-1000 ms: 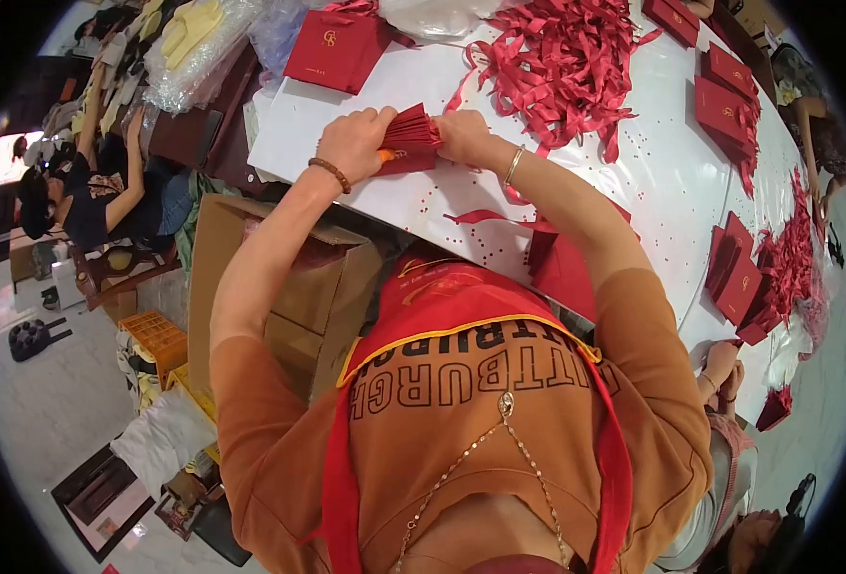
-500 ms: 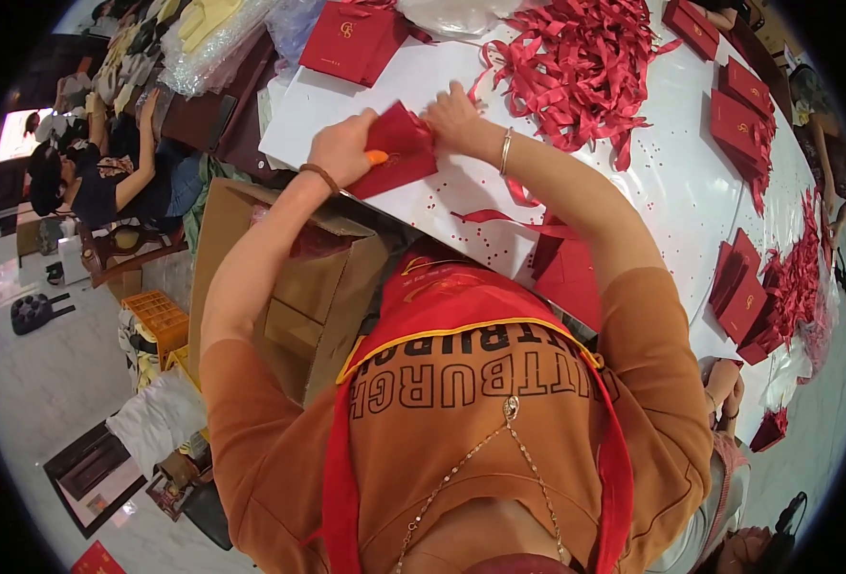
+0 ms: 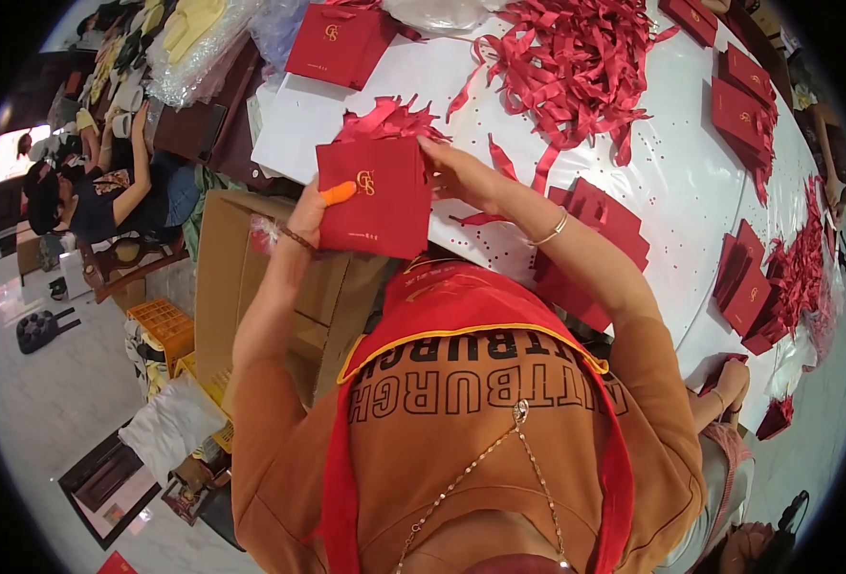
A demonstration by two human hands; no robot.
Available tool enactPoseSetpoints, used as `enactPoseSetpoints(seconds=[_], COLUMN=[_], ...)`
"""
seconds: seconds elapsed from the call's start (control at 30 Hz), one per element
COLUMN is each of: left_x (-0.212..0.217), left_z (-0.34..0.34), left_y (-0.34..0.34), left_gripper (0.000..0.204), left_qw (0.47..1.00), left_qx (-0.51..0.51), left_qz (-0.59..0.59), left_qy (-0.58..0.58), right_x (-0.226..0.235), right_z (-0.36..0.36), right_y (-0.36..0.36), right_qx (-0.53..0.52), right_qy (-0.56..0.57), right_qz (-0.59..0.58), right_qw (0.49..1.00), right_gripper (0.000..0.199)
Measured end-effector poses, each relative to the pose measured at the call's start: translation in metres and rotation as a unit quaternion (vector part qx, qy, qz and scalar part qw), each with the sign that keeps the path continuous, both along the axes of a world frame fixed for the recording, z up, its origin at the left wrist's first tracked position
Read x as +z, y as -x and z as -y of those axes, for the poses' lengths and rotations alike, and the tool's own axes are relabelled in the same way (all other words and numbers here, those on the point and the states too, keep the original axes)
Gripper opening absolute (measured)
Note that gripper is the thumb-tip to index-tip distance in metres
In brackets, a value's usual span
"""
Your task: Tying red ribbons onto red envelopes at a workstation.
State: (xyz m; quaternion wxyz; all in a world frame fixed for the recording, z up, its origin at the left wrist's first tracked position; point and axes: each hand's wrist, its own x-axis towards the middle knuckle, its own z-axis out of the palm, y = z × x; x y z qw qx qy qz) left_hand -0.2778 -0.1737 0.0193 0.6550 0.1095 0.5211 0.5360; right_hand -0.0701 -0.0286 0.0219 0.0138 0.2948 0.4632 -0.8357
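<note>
A stack of small red paper gift bags (image 3: 375, 215) stands tilted up in front of me, gold print facing me, red ribbon handles bunched at its top. My left hand (image 3: 316, 212) is closed on its left edge, an orange finger cover (image 3: 338, 194) on the thumb lying over the front bag. At the stack's upper right edge, my right hand (image 3: 463, 179) presses with its fingers, partly hidden behind the bags. Right of that hand, a pile of red gift bags (image 3: 606, 230) lies at the near table edge.
Loose red ribbons (image 3: 576, 67) heap on the white table (image 3: 676, 182), strewn with tiny red dots. More red bags (image 3: 332, 43) stand at the far left, others along the right. An open cardboard box (image 3: 227, 277) sits below left. Other people work at left and right.
The single bag that was tilted in my hands has given way to an upright stack of bags, nearer to me. My right hand has come down to the stack's right side.
</note>
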Motion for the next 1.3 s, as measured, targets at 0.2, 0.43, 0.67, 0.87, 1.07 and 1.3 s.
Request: enactPoseSetpoints(seconds=[0.2,0.43,0.67,0.87,1.07,1.3], left_x=[-0.017,-0.026,-0.034,-0.034,-0.034,-0.027], left_z=[0.017,0.035,0.039,0.050,0.058,0.053], left_y=[-0.028,-0.043,-0.050,-0.062,-0.072,-0.078], left_gripper=[0.047,0.047,0.046,0.046,0.047,0.050], left_qw=[0.993,0.985,0.979,0.975,0.961,0.958], left_qx=[-0.053,0.019,0.024,0.015,0.026,-0.001], left_qz=[0.105,0.169,0.202,0.220,0.273,0.284], left_qy=[0.012,0.010,0.007,0.012,0.024,-0.043], right_x=[-0.029,-0.016,0.009,0.014,-0.013,-0.037], right_z=[-0.020,-0.023,0.001,-0.001,-0.007,-0.012], right_y=[0.001,-0.010,-0.026,-0.016,-0.005,-0.007], right_qx=[0.003,-0.190,0.066,0.057,-0.070,-0.237], right_qy=[-0.084,-0.253,-0.322,-0.365,-0.197,0.005], right_qz=[-0.015,-0.021,-0.096,0.007,-0.056,0.054], right_qw=[0.996,0.948,0.940,0.929,0.976,0.970], right_gripper=[0.043,0.037,0.054,0.024,0.012,0.021])
